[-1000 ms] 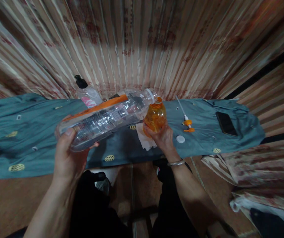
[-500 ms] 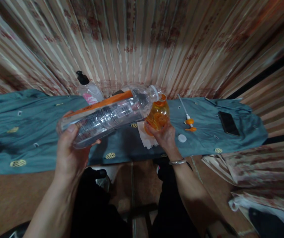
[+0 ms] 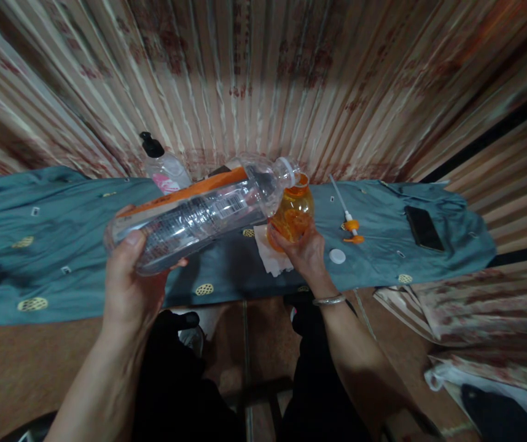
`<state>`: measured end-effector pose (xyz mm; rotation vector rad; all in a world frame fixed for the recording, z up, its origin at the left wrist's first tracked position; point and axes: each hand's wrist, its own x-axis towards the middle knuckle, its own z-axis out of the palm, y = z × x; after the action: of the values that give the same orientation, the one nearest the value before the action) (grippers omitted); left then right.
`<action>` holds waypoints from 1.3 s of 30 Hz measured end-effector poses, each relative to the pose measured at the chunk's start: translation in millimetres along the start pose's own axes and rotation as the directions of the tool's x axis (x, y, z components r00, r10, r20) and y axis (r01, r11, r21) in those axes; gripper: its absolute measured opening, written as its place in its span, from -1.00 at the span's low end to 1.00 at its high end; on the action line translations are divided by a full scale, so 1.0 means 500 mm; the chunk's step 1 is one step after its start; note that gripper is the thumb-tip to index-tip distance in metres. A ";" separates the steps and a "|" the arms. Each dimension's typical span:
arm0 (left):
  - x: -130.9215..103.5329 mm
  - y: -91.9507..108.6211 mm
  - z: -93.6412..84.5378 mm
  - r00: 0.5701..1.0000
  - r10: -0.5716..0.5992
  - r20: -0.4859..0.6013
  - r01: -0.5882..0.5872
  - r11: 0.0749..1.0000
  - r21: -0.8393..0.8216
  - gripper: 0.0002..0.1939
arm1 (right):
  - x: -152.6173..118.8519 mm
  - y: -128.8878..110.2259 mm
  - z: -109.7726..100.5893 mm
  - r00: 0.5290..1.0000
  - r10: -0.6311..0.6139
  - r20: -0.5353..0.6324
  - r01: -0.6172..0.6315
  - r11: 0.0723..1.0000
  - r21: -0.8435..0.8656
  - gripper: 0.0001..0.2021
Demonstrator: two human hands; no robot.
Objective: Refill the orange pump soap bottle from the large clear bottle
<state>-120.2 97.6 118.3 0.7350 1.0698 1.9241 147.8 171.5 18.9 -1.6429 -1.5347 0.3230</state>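
My left hand (image 3: 132,279) is closed around the base of a large clear plastic bottle (image 3: 199,212) with an orange-edged label and a barcode. The bottle lies tilted, nearly level, its uncapped neck pointing right. That mouth is at the opening of an orange see-through bottle (image 3: 296,209), which my right hand (image 3: 303,248) grips low on its body. Whether liquid is flowing between the two mouths I cannot make out. An orange and white pump top (image 3: 352,227) with a long tube and a white cap (image 3: 337,256) lie to the right of my right hand.
Teal patterned cloth (image 3: 83,258) covers the narrow table. At the back left stands a clear bottle with a black pump (image 3: 166,169). White tissue (image 3: 270,258) lies under the orange bottle, and a black phone (image 3: 424,228) rests at the right. A pleated curtain (image 3: 245,80) hangs behind.
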 end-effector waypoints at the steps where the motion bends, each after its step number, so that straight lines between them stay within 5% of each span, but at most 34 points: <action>1: 0.000 0.001 0.000 1.000 0.005 0.001 -0.005 1.000 0.001 -0.40 | 0.000 0.000 0.000 1.000 0.006 0.005 -0.006 1.000 0.006 -0.39; 39: 0.003 0.006 0.004 0.995 0.044 0.089 -0.045 0.999 0.008 -0.41 | 0.004 0.006 -0.002 1.000 0.000 -0.007 0.000 1.000 0.028 -0.33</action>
<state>-120.3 98.7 121.9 0.8484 1.0166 1.9063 151.1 173.5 17.9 -1.6209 -1.5184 0.3367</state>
